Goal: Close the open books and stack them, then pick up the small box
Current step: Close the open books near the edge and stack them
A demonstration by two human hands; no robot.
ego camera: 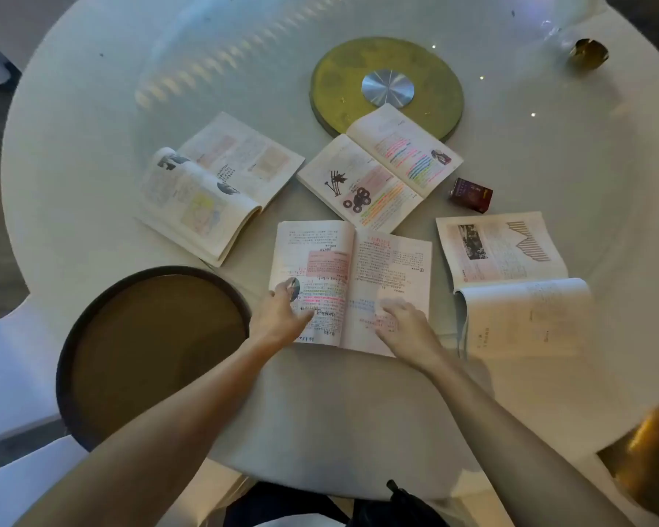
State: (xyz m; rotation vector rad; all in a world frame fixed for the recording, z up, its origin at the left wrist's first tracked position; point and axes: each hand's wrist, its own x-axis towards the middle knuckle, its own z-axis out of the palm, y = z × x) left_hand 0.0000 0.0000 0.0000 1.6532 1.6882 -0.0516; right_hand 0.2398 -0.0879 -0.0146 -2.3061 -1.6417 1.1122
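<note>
The left hand [282,317] lies flat, palm down, on the left page of the nearest open book [352,283], its fingers spread loosely and grasping nothing. The right hand [406,329] rests on the same book's right page near the lower edge, fingers slightly curled against the paper; it is blurred, and I cannot tell whether it pinches a page or only presses on it. Both bare forearms reach in from six o'clock.

This book lies open and flat at the middle of the near part of the round white surface [92,119], its pages marked with pink and coloured highlighting. Just beside it at three o'clock lies a second open book [510,283], its near half bulging upward with loose pages. At twelve o'clock from the hands, a third open book [381,169] with rainbow highlighting lies tilted, its far corner overlapping a yellow-green disc [387,83] with a silver centre. At ten o'clock a fourth open book [217,188] lies with its left pages curling up.

The small box [471,195], dark red, stands at two o'clock, between the third and second books, touching neither.

At nine o'clock, just beside the left hand, sits a dark round tray [153,344]. A small brass object [588,54] sits far off at one o'clock.
</note>
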